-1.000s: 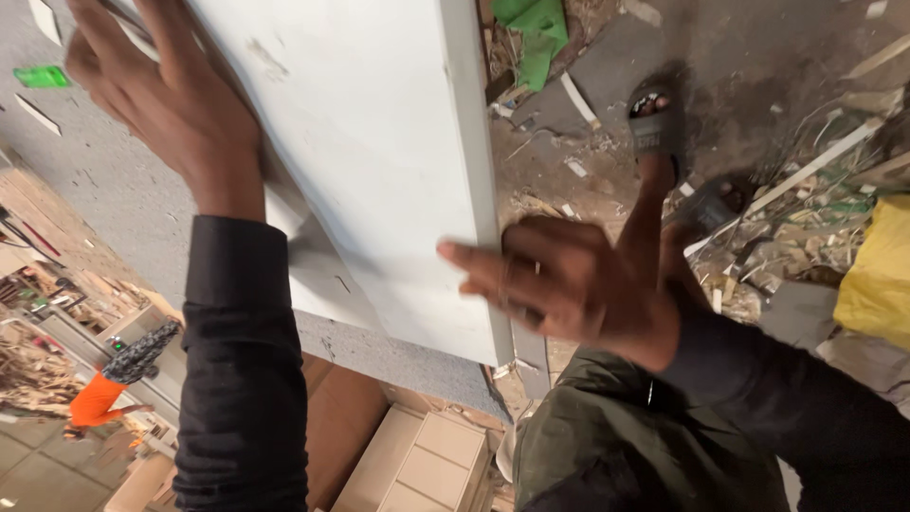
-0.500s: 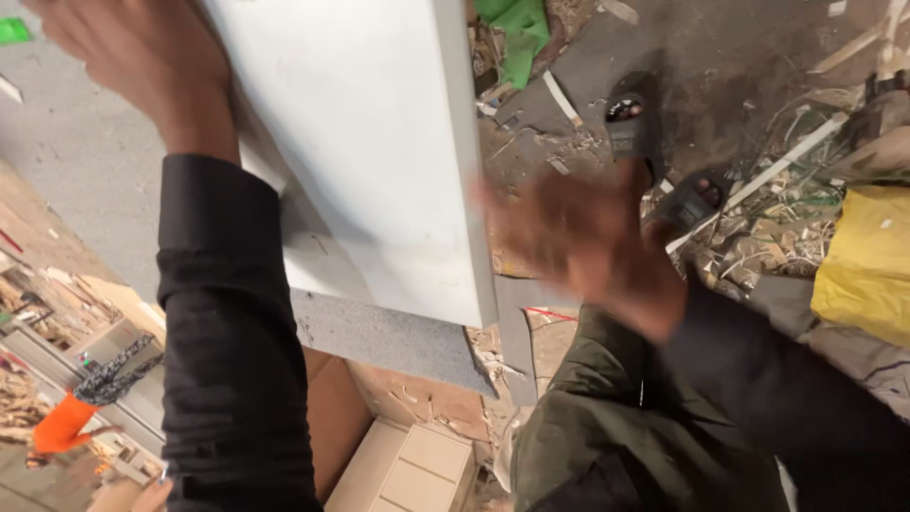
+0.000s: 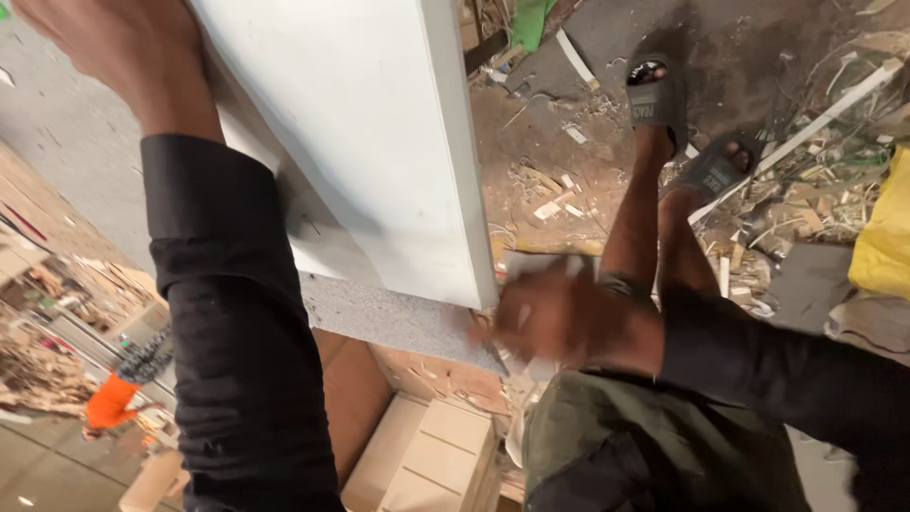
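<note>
Looking down, you have a white panel [image 3: 360,142] lying on a grey-topped bench [image 3: 398,318], its near corner hanging past the bench edge. Your left hand [image 3: 95,47] rests on the panel's far-left part, fingers cut off by the frame, so you cannot tell whether it presses flat or grips. Your right hand [image 3: 569,318] sits just beside the panel's near corner, blurred by motion; it appears loosely curled around a pale flat piece [image 3: 540,270], though the blur leaves the hold uncertain. As to progress, the panel is already up on the bench and steadied from the left, while work at the near corner seems unfinished. Right of the panel its long edge stands free, with open floor below. That floor, right of the panel, carries wood scraps [image 3: 550,194] and your sandalled feet [image 3: 659,95]; a yellow bag [image 3: 882,237] lies farther right. Below the panel's near corner, pale boxes [image 3: 436,455] crowd the room under the bench.
</note>
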